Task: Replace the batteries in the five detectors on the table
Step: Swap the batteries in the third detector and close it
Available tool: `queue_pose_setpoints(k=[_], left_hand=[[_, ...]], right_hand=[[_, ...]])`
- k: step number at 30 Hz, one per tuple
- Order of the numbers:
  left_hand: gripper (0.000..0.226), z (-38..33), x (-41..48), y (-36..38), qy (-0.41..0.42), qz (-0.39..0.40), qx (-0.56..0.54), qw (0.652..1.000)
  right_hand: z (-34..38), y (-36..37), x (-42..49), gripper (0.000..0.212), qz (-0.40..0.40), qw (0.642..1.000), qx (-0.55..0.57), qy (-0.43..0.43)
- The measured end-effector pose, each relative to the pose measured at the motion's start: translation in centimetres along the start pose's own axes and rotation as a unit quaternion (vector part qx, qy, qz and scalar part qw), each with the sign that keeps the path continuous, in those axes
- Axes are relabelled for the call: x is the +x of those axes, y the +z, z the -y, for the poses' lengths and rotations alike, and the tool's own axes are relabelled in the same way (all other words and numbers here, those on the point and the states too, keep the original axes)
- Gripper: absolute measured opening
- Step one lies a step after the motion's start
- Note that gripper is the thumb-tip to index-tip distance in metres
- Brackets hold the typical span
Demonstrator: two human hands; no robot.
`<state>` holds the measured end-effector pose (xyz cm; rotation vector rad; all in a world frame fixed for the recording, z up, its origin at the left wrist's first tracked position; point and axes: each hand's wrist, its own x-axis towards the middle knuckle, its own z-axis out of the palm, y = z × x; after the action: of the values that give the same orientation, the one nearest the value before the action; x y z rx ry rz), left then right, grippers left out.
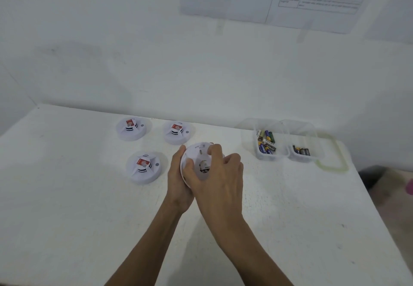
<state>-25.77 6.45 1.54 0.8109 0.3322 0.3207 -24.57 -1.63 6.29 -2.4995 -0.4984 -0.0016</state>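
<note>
I hold one round white detector (196,151) tilted up over the table's middle, its underside toward me. My left hand (178,178) cups its left edge. My right hand (221,174) lies across its back, fingers spread over the plate, covering most of it. Three more white detectors with red stickers rest face up on the table: one at the back left (131,128), one at the back centre (177,132), and one in front on the left (144,166). Loose batteries fill a clear tub (266,142); a few lie in a second tub (301,151).
The white table (89,218) stands against a white wall; its right edge runs diagonally at the right. A clear lid with a greenish rim (333,153) lies under and behind the right tub. Papers hang on the wall above.
</note>
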Motion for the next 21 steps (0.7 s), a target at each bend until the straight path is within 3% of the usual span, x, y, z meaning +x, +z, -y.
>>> queue_pose_setpoints(k=[4,6,9,12,15,17,19,21], left_hand=[[0.044,-0.5,0.4,0.0,-0.002,-0.015,0.054,0.998],[0.05,-1.2,0.6,0.1,-0.025,-0.009,0.056,0.998],[0.063,-1.9,0.7,0.2,-0.053,0.024,0.061,0.996],[0.048,-2.4,0.3,0.4,-0.059,0.04,0.103,0.992],[0.043,-2.8,0.2,1.0,-0.083,0.035,0.164,0.982],[0.046,-3.1,0.1,1.3,-0.1,0.009,0.193,0.976],[0.041,-3.2,0.0,1.4,-0.078,-0.005,0.227,0.971],[0.032,-3.4,-0.1,1.1,-0.05,0.006,0.255,0.966]], right_hand=[[-1.1,0.0,-0.1,0.045,-0.082,0.992,0.023,-0.094],[-1.8,-0.3,-0.1,0.046,-0.073,0.989,0.047,-0.12],[-2.7,-1.2,-0.1,0.06,-0.004,0.989,0.114,-0.098],[-3.4,-1.6,0.1,0.062,0.009,0.982,0.172,-0.075],[-4.1,-2.2,0.5,0.05,0.03,0.97,0.238,-0.045],[-4.5,-2.6,0.8,0.031,0.051,0.956,0.287,-0.034],[-5.0,-3.0,0.9,0.019,0.074,0.93,0.359,-0.014],[-5.5,-3.3,1.0,0.021,0.082,0.897,0.435,0.015]])
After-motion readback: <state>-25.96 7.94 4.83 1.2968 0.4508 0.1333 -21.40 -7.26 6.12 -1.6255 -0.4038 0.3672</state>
